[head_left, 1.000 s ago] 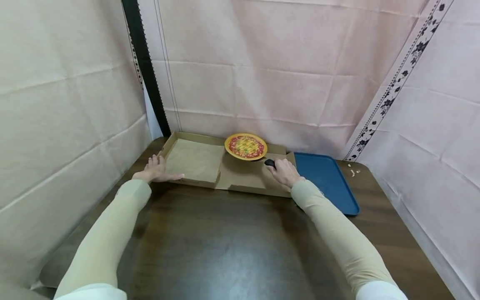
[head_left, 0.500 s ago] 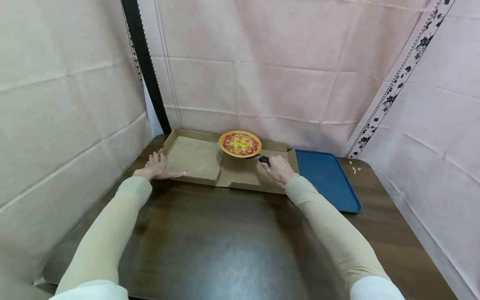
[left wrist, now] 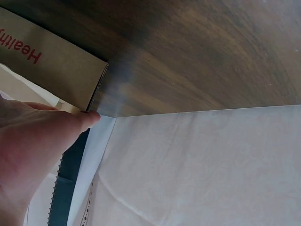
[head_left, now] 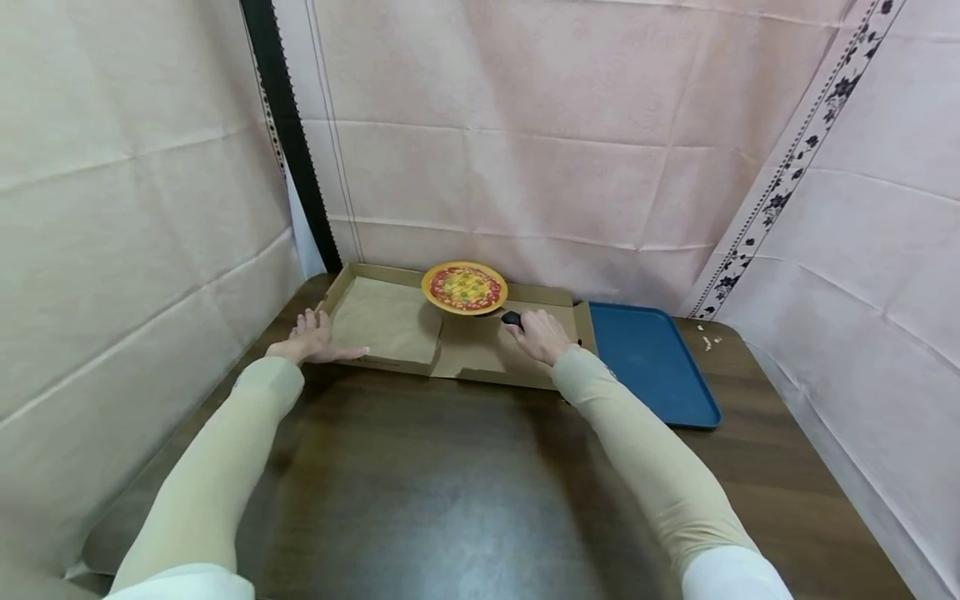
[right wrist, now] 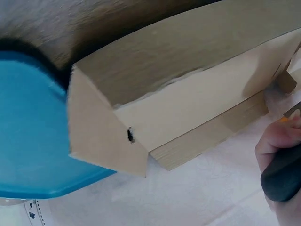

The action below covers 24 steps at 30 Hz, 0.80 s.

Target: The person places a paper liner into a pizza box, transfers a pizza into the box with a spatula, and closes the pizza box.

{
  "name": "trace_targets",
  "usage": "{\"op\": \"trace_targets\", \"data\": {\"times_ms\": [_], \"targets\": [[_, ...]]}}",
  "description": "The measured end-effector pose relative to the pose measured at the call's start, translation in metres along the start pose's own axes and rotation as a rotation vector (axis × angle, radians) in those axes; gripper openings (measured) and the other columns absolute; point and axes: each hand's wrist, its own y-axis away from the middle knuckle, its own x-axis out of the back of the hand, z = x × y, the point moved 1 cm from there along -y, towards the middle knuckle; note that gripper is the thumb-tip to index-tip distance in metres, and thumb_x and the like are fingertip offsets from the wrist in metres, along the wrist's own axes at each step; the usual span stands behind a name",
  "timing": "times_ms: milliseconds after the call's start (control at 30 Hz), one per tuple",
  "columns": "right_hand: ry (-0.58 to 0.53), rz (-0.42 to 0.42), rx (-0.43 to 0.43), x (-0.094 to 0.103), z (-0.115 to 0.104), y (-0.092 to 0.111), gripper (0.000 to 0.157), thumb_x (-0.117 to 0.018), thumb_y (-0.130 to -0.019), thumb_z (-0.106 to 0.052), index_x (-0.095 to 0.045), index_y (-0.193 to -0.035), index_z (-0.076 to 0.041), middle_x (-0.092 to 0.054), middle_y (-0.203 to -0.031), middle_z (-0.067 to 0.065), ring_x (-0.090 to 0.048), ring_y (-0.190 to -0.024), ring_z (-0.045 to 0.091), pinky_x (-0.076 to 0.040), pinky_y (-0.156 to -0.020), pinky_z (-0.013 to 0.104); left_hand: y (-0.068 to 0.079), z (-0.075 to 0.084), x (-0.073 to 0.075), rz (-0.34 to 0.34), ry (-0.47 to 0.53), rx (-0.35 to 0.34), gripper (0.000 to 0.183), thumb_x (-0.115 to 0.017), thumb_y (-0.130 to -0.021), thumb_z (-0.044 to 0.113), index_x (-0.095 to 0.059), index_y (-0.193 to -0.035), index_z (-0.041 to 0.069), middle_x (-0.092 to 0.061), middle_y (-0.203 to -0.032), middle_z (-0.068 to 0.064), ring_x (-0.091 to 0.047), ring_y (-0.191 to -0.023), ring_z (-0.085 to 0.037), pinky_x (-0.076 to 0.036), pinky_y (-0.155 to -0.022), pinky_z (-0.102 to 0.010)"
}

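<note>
At the far edge of a dark wood tabletop, a round pizza with a yellow rim appears raised above an unfolded cardboard box, over the fold between its two halves. From the pizza, the right hand is at 4 o'clock, its fingers wrapped around the black handle of a tool that reaches to the pizza's underside. Between 8 and 9 o'clock, the left hand has its fingers spread wide at the box's left end, touching the cardboard and gripping nothing. Pale paper lines that half. Red lettering on the box's side shows in the left wrist view. Toward 4 o'clock, beyond the right hand, lies a blue tray; pale scraps sit at its 2 o'clock. Pinkish cloth hangs at 12 o'clock.
</note>
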Motion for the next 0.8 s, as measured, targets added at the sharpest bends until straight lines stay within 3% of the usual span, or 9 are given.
{"op": "trace_targets", "data": {"times_ms": [800], "targets": [[-0.009, -0.003, 0.048, -0.018, -0.043, -0.021, 0.036, -0.050, -0.100, -0.031, -0.054, -0.075, -0.007, -0.047, -0.065, 0.007, -0.040, -0.051, 0.018, -0.026, -0.047, 0.028, 0.003, 0.003, 0.004, -0.036, -0.015, 0.040, 0.122, -0.046, -0.084, 0.075, 0.002, -0.146, -0.019, 0.010, -0.149, -0.046, 0.006, -0.140, -0.059, -0.006, -0.118, -0.062]]}}
